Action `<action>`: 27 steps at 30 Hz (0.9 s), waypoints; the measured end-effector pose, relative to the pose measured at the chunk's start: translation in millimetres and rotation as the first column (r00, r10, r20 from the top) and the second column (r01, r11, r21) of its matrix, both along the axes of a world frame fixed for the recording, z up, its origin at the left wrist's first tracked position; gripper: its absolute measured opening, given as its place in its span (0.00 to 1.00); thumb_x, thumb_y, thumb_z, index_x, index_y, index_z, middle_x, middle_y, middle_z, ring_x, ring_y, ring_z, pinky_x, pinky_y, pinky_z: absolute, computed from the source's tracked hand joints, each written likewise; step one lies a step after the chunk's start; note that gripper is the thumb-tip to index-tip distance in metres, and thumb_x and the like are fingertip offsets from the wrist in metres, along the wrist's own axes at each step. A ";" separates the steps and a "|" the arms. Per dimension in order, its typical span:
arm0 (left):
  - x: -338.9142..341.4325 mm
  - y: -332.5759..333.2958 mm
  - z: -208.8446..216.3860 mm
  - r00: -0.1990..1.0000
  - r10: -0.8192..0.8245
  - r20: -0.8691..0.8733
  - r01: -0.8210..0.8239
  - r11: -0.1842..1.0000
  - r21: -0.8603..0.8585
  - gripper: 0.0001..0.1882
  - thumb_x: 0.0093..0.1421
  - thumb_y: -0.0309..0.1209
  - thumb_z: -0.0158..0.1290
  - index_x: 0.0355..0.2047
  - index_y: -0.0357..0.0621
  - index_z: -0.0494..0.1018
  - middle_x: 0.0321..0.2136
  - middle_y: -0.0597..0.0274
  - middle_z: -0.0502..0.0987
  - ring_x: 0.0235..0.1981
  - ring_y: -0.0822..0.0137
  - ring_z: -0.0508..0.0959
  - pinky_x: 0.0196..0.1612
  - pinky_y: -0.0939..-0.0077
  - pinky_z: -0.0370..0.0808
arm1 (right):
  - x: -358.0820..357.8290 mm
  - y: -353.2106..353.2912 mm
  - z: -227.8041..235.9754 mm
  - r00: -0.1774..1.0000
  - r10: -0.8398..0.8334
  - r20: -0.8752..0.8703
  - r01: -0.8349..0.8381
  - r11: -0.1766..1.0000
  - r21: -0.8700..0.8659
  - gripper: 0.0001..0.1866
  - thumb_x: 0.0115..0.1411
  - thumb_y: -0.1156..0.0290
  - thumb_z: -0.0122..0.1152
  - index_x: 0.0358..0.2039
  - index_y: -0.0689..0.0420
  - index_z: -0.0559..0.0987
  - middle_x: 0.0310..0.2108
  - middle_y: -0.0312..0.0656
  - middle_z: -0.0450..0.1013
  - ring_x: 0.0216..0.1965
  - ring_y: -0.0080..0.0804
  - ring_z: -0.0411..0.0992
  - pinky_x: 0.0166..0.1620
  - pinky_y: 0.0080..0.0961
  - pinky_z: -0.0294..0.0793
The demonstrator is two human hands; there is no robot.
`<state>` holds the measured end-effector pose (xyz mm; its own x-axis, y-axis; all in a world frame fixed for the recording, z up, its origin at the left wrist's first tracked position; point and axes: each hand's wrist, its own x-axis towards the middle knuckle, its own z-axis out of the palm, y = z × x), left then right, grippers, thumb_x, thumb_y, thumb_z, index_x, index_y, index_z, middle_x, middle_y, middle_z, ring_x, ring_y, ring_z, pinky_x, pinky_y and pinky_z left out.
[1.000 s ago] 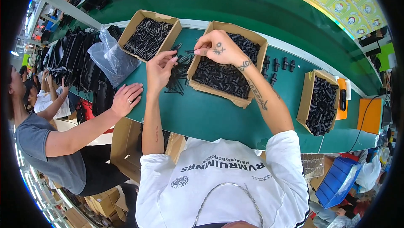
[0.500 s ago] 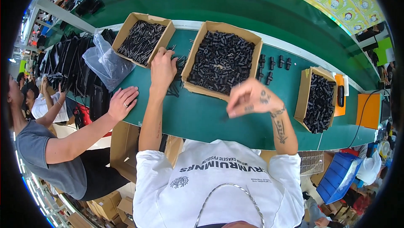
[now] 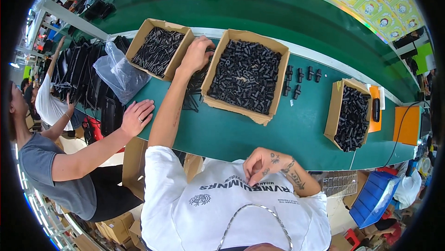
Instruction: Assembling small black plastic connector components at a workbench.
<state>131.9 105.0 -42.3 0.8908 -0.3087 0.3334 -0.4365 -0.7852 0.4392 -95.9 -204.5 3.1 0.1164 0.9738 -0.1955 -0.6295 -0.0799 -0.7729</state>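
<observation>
My left hand reaches into the gap between two cardboard boxes, over loose thin black rods. Its fingers are curled together, and their tips are partly hidden, so what they pinch does not show. My right hand is drawn back before my chest, fingers closed around something too small to make out. Left of the gap, one box holds many thin dark rods. Right of it, a larger box is filled with short black tubular parts.
Several black fittings lie right of the larger box. A third box of black parts stands farther right, near an orange panel. To my left, a co-worker's hand rests on the green table, beside a plastic bag.
My right hand has moved from over the table near the larger box back to my chest. My left hand has shifted farther away and slightly right, deeper between the boxes.
</observation>
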 end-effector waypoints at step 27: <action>-11.5 1.7 -5.6 0.996 0.051 0.079 -0.079 0.909 0.409 0.16 0.49 0.16 0.50 0.41 0.32 0.66 0.39 0.43 0.73 0.44 0.46 0.75 0.49 0.57 0.74 | -40.6 -4.7 1.0 0.938 -0.223 0.265 0.184 0.969 0.162 0.16 0.74 0.59 0.41 0.40 0.60 0.68 0.31 0.32 0.63 0.30 0.20 0.62 0.34 0.20 0.63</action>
